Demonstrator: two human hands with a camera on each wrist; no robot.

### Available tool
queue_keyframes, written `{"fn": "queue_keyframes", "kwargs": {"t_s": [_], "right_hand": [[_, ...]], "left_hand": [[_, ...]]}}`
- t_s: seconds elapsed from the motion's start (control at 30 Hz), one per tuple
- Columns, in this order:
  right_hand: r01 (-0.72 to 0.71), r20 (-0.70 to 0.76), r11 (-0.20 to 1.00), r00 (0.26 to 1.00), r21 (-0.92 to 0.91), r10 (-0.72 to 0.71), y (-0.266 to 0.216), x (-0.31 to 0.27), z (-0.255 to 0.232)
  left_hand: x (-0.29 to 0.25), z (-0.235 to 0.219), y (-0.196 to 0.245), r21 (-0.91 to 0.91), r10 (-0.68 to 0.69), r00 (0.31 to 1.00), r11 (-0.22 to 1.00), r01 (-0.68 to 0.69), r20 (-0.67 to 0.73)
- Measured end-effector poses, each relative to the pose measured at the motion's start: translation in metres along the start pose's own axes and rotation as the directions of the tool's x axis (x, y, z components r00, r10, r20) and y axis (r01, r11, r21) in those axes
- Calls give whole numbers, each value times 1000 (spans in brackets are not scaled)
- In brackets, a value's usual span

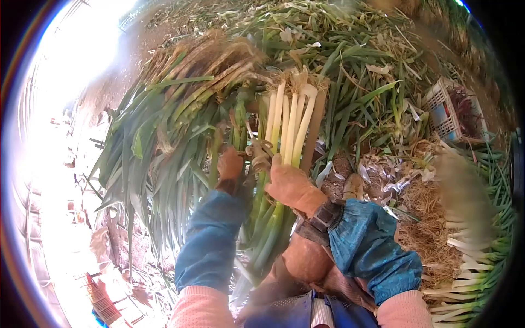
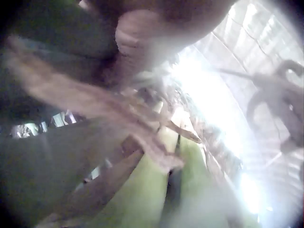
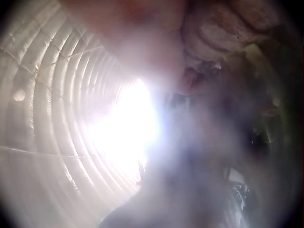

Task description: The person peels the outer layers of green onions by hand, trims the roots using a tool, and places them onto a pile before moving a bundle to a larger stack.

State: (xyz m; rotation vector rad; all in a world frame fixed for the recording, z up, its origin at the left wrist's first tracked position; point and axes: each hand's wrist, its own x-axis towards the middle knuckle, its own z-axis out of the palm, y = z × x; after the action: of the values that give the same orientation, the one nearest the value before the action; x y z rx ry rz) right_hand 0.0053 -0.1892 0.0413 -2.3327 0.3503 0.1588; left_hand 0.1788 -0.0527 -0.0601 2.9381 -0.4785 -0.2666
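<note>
A bunch of green onions (image 1: 295, 123) stands roots-up before the person, white shafts above and green leaves running down toward the lap. The right hand (image 1: 295, 186), in an orange-tan covering, holds the bunch where white turns green. Just left of it, the left hand (image 1: 229, 165) has curled fingers at a withered brown leaf (image 1: 260, 154) that reaches across to the bunch. Dry leaf strips (image 2: 102, 107) hang below the left hand in its wrist view, over green stalks (image 2: 142, 197). Glare and blur cover most of the right wrist view, where part of that hand (image 3: 142, 33) fills the top.
More green onions with long leaves (image 1: 158, 142) heap at the left. Behind lies a pile of leaf scraps (image 1: 350, 60). A plastic crate (image 1: 445, 112) sits at the back right. Rows of green onions with white stems (image 1: 470, 273) lie at the right beside brown roots (image 1: 432, 246).
</note>
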Motion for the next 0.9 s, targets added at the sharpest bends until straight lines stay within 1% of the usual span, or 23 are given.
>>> {"fn": "queue_keyframes", "kwargs": {"t_s": [0.03, 0.1, 0.2, 0.23, 0.3, 0.33, 0.43, 0.53, 0.57, 0.63, 0.67, 0.7, 0.73, 0.77, 0.8, 0.83, 0.87, 0.9], "right_hand": [[2, 1, 1000, 1000, 29, -2, -3, 1, -1], [23, 30, 1000, 999, -12, -22, -11, 0, -1], [43, 78, 997, 996, -61, -38, -18, 0, 5], [47, 96, 996, 995, -76, -40, -18, -1, 9], [41, 39, 999, 998, -26, -40, -4, 6, 26], [39, 8, 999, 999, -1, -39, -1, 8, 27], [-81, -28, 997, 996, 8, 81, 4, 16, 19], [-111, -2, 993, 994, -27, 111, 7, 15, 8], [-92, 23, 995, 995, -42, 93, 5, 11, 9], [-55, 74, 996, 995, -74, 60, -9, -3, 2], [-55, 90, 997, 994, -56, 59, -6, -4, 5], [-55, 106, 998, 993, -35, 58, -2, -3, 10], [-54, 120, 998, 991, -13, 55, 2, -2, 13], [-63, 112, 998, 992, -18, 65, 6, 1, 13], [-71, 101, 997, 992, -25, 73, 11, 6, 10], [-80, 93, 996, 992, -31, 83, 15, 10, 9], [-109, 88, 994, 990, 2, 108, 16, 10, 5], [-137, 81, 990, 988, 36, 134, 16, 11, 1]], "left_hand": [[-7, -5, 0, -4, 59, 998, 998, -59, -14], [-34, -15, -1, -10, 178, 983, 984, -179, -43], [-81, -46, 29, 33, 154, 985, 987, -157, 75], [-88, -46, 23, 180, 318, 939, 924, -339, 134], [-98, -44, 27, 261, 231, 968, 932, -250, 102], [-102, -42, 30, 300, 189, 979, 932, -205, 83], [-119, -39, 36, 359, 205, 967, 900, -246, 150], [-135, -40, 39, 234, 335, 903, 887, -398, 268], [-133, -41, 42, 166, 267, 912, 930, -328, 311], [-120, -53, 38, 44, 389, 840, 899, -436, 379], [-109, -61, 32, -17, 448, 796, 875, -484, 406], [-92, -68, 25, -71, 646, 621, 716, -695, 444], [-78, -77, 30, -78, 551, 649, 790, -608, 525], [-62, -89, 40, -72, 449, 661, 854, -515, 601], [-45, -99, 47, -55, 345, 658, 906, -419, 669], [-8, -68, 24, 23, 456, 766, 853, -521, 453], [32, -20, -6, 126, 561, 800, 796, -592, 213], [60, 4, -14, 157, 596, 800, 785, -599, 70]]}}
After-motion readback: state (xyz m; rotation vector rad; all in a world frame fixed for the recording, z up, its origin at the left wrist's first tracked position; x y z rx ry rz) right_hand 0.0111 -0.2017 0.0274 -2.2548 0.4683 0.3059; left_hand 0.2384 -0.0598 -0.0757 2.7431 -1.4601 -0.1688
